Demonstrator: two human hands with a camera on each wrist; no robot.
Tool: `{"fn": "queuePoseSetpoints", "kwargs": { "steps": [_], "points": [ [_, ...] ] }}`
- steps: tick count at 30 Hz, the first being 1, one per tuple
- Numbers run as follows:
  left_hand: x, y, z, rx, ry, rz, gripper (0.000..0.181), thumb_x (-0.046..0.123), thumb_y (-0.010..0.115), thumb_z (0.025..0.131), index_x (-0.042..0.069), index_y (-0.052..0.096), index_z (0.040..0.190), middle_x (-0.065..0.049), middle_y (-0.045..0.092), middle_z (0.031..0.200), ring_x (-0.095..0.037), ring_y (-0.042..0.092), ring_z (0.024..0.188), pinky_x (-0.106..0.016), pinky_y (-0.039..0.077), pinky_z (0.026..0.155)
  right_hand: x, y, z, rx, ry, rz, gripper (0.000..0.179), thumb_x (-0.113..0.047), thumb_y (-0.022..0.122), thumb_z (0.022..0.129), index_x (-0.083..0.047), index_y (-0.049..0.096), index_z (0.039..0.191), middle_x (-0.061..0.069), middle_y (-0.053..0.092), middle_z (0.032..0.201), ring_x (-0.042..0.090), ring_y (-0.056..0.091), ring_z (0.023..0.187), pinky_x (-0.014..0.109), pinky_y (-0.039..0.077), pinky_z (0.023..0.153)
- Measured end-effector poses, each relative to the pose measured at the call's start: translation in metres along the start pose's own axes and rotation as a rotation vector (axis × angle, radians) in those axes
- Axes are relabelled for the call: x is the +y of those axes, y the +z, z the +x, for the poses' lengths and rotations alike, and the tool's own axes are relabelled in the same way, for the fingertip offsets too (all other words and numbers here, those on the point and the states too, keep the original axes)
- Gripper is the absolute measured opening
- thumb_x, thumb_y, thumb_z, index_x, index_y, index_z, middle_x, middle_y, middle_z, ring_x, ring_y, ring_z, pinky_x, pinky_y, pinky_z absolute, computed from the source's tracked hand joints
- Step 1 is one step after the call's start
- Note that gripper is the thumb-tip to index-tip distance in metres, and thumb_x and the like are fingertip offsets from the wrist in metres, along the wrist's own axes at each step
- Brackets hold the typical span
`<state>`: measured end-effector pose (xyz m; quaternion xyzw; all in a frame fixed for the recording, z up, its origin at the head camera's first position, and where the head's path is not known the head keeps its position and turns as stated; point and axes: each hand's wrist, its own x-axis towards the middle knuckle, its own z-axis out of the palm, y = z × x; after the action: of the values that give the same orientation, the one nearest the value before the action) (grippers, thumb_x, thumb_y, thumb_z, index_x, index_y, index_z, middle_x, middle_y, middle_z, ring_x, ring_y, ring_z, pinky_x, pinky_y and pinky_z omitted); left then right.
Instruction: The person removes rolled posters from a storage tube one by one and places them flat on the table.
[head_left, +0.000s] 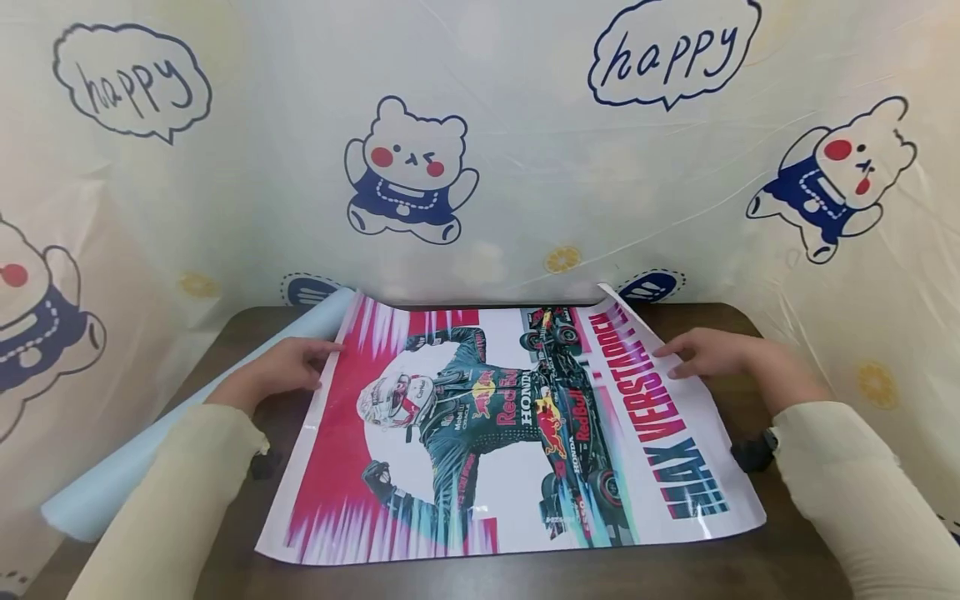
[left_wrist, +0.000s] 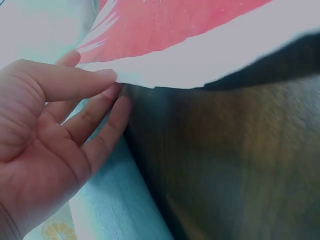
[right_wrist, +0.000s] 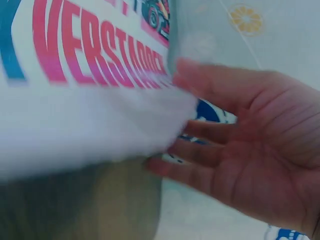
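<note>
A large racing poster, printed with a helmeted driver and a race car, lies sideways over the dark brown table, its right far corner curling up. My left hand pinches its left edge. In the left wrist view, the thumb is on top and the other fingers are below the white border. At the right edge, my right hand grips the paper. The thumb lies over the border in the right wrist view, with fingertips tucked behind it.
A pale blue roll lies diagonally along the left side of the table, partly behind the left forearm. Behind the table hangs a pale curtain with bear drawings and "happy" bubbles. Dark bands show at both sleeve cuffs.
</note>
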<state>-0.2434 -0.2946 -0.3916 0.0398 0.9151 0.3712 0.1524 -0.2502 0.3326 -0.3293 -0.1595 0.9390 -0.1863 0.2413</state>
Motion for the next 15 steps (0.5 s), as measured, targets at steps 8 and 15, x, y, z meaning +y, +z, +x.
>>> {"fn": "queuePoseSetpoints", "kwargs": {
  "steps": [8,15],
  "points": [
    [0.0,0.003,0.007,0.042,-0.044,-0.035,0.084,0.015,0.085,0.074,0.008,0.041,0.145,-0.023,0.049,0.131,-0.036,0.06,0.105,-0.045,0.059,0.069,0.015,0.004,0.015,0.154,0.011,0.115,0.074,-0.002,0.073,0.083,-0.001,0.036,0.148,0.031,0.043,0.136,0.046,0.053,0.111,0.05,0.054,0.084],
    [-0.009,0.008,0.008,0.06,-0.112,-0.135,0.086,0.022,0.087,0.072,0.01,0.038,0.142,-0.021,0.05,0.128,-0.033,0.064,0.098,-0.045,0.059,0.067,0.034,0.006,0.012,0.083,0.021,0.273,0.085,-0.007,0.076,0.081,-0.001,0.028,0.151,0.034,0.036,0.14,0.05,0.045,0.12,0.057,0.047,0.093]
  ]
}}
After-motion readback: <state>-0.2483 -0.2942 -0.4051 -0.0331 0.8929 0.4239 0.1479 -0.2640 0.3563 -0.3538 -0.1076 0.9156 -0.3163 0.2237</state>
